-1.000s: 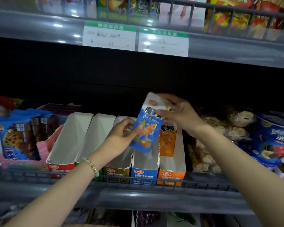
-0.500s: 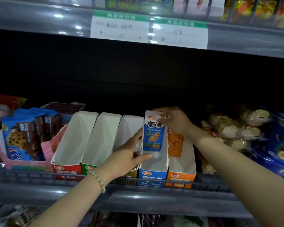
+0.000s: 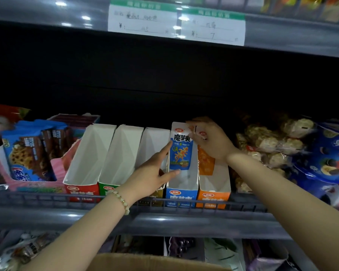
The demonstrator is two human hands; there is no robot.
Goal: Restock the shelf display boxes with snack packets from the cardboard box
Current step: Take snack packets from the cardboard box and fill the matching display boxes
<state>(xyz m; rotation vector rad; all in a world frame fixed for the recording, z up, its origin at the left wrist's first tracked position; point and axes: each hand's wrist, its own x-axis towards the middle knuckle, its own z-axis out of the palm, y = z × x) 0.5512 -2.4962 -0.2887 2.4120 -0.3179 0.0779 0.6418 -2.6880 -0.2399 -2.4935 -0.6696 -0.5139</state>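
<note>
A blue snack packet (image 3: 181, 147) stands upright in the blue display box (image 3: 181, 194) on the shelf. My right hand (image 3: 209, 139) pinches the packet's top corner. My left hand (image 3: 155, 173) lies against the left wall of the blue box, fingers straight, thumb across the box's inside. An orange packet (image 3: 205, 163) stands in the orange display box (image 3: 213, 196) to the right. The red display box (image 3: 80, 190), the green display box (image 3: 108, 189) and the box beside it show no packets. The cardboard box (image 3: 155, 263) shows its edge at the bottom.
A wire rail (image 3: 47, 200) runs along the shelf front. Blue cookie packs (image 3: 27, 153) in a pink tray stand at the left; bagged snacks (image 3: 270, 141) and blue biscuit bags (image 3: 329, 159) lie at the right. Price labels (image 3: 176, 22) hang on the shelf above.
The blue packet went from tilted in the air down into the blue display box and now stands upright. My left hand moved from the packet to the box's side wall.
</note>
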